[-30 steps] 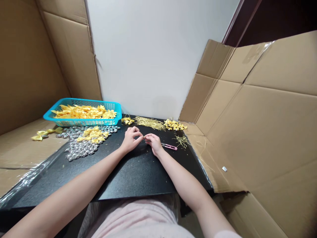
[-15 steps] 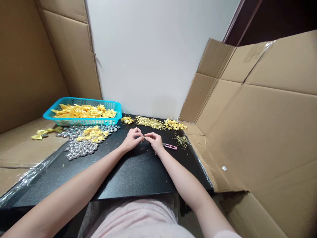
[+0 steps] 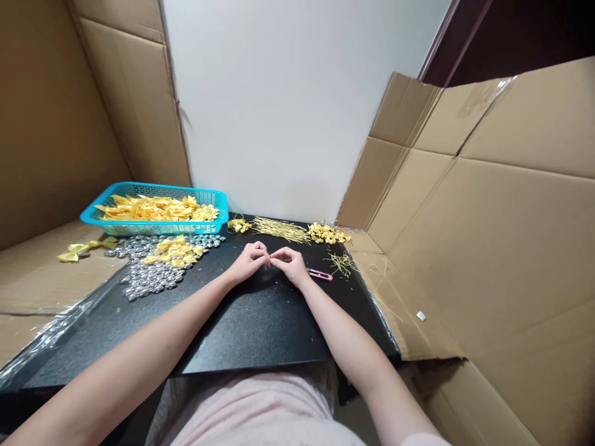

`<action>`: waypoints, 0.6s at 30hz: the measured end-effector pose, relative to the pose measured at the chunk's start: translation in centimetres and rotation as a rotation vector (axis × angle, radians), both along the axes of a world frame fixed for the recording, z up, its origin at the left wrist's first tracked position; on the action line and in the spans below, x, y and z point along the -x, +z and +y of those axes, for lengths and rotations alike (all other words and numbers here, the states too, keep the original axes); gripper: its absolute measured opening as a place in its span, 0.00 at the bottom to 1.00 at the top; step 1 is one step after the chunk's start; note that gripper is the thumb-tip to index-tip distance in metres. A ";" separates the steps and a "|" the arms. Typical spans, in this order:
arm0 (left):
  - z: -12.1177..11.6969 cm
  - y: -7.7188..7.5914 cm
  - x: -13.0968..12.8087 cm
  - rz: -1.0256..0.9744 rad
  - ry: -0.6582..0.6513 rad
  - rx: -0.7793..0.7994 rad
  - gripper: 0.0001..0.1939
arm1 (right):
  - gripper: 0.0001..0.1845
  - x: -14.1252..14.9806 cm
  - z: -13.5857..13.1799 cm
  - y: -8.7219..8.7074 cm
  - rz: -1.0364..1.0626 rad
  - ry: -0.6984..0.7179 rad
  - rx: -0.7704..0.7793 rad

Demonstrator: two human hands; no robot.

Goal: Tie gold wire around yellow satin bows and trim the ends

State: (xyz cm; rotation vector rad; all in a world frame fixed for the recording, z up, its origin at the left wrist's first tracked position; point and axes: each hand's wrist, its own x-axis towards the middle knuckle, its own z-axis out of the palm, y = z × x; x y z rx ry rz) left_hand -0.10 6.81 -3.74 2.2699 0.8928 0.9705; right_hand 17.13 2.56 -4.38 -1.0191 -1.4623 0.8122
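Observation:
Over the middle of the black table (image 3: 242,328), my left hand (image 3: 251,260) and my right hand (image 3: 289,265) meet fingertip to fingertip. Both are closed in a pinch around something tiny that the fingers mostly hide. Just right of my right hand lies a pink craft knife (image 3: 320,274). Beyond the hands is a bundle of yellow cord pieces (image 3: 281,229), with small yellow bows (image 3: 328,233) to its right and a smaller bow cluster (image 3: 240,225) to its left. A tangle of greenish-yellow cord scraps (image 3: 342,264) sits near the right edge.
A turquoise basket (image 3: 153,230) of yellow ribbon bows stands at the back left. In front of it spread silvery beads (image 3: 151,275) with several yellow bows (image 3: 174,251) on top. Cardboard walls (image 3: 502,248) flank the table, and a white panel (image 3: 288,111) closes the back.
My fingertips have shifted very slightly, with the right hand a touch closer to the left. Everything on the table lies where it was.

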 end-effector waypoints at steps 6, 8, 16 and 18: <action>0.1 0.1 0.1 0.011 -0.022 0.025 0.18 | 0.11 -0.2 0.1 -0.1 -0.066 0.012 -0.011; 0.1 0.2 0.0 0.010 -0.032 0.029 0.18 | 0.12 -0.2 0.2 -0.1 -0.087 0.009 -0.018; 0.0 0.5 0.0 0.002 -0.056 0.045 0.18 | 0.08 -0.2 -0.4 0.7 -0.162 0.011 -0.052; 0.0 0.5 0.0 0.001 -0.059 0.050 0.18 | 0.08 -0.2 -0.4 0.8 -0.172 0.009 -0.055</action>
